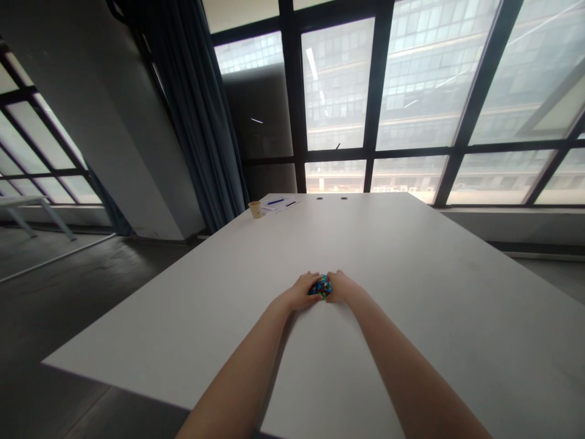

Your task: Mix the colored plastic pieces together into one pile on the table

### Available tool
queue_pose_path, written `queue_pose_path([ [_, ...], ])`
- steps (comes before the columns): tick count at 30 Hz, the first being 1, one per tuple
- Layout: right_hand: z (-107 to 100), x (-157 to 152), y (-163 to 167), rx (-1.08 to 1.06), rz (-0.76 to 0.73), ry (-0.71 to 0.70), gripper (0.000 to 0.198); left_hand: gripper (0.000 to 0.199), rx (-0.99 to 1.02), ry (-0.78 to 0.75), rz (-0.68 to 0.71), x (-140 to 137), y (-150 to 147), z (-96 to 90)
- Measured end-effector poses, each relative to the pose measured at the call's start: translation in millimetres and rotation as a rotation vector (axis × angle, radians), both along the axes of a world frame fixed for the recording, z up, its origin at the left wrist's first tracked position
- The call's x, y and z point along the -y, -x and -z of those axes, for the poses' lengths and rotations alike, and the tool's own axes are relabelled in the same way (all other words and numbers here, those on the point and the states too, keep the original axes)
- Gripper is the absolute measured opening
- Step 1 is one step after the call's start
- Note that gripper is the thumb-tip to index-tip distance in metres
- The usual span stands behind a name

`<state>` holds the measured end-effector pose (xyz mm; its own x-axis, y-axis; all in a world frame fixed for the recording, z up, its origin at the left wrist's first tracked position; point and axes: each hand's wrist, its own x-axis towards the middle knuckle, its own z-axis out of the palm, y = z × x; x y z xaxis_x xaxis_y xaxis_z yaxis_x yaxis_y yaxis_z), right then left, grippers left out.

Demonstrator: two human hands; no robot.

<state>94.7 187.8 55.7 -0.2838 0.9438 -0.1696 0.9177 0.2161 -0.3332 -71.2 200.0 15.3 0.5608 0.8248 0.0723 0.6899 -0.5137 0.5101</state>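
Both arms reach forward over the white table (365,244), and the hands meet near its middle. Between them is a small rounded multicoloured object (323,288) with blue, green, yellow, red and dark patches. It is too small and too covered to tell its kind, or whether it is one piece or a cluster of small pieces. My left hand (305,289) curls round its left side, thumb towards me. On the opposite side my right hand (339,286) is closed against it, its fingertips partly hidden. The hands rest on or just above the tabletop.
Near the table's far left edge stands a paper cup (255,210). Beside it lie papers (273,206) with a blue pen (275,201) on them. Two small dark round discs (344,198) sit by the far edge. Beyond are a curtain (196,122) and large windows.
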Motion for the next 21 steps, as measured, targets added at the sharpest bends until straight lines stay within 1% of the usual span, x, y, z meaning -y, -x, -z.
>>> queue_pose_path([
  [3, 0, -1, 1, -0.034, 0.008, -0.019, 0.054, 0.058, 0.06, -0.021, 0.013, -1, 0, 1.1],
  [6, 1, -3, 2, -0.087, 0.017, -0.024, 0.04, 0.053, 0.134, -0.028, 0.028, 0, -3, -0.4],
  [9, 5, -8, 4, -0.149, 0.028, 0.001, 0.028, 0.049, 0.202, 0.003, 0.05, 1, -6, -5.6],
  [12, 9, -15, 4, -0.204, 0.064, -0.002, 0.026, 0.051, 0.212, 0.054, -0.019, 2, -3, -15.9],
  [13, 10, -18, 2, -0.22, 0.084, -0.024, 0.027, 0.056, 0.183, 0.075, -0.052, 3, -1, -19.9],
  [14, 11, -20, 1, -0.235, 0.106, -0.057, 0.029, 0.065, 0.132, 0.104, -0.082, 5, 1, -23.7],
  [16, 14, -24, -3, -0.266, 0.133, -0.136, 0.035, 0.095, -0.031, 0.194, -0.112, 11, 4, -29.3],
  [18, 19, -25, -5, -0.294, 0.123, -0.196, 0.041, 0.123, -0.212, 0.279, -0.142, 20, 1, -30.0],
  [19, 23, -25, -6, -0.308, 0.105, -0.204, 0.044, 0.13, -0.279, 0.294, -0.169, 25, -2, -28.3],
  [21, 32, -24, -5, -0.336, 0.054, -0.177, 0.048, 0.135, -0.35, 0.257, -0.228, 32, -13, -21.8],
])
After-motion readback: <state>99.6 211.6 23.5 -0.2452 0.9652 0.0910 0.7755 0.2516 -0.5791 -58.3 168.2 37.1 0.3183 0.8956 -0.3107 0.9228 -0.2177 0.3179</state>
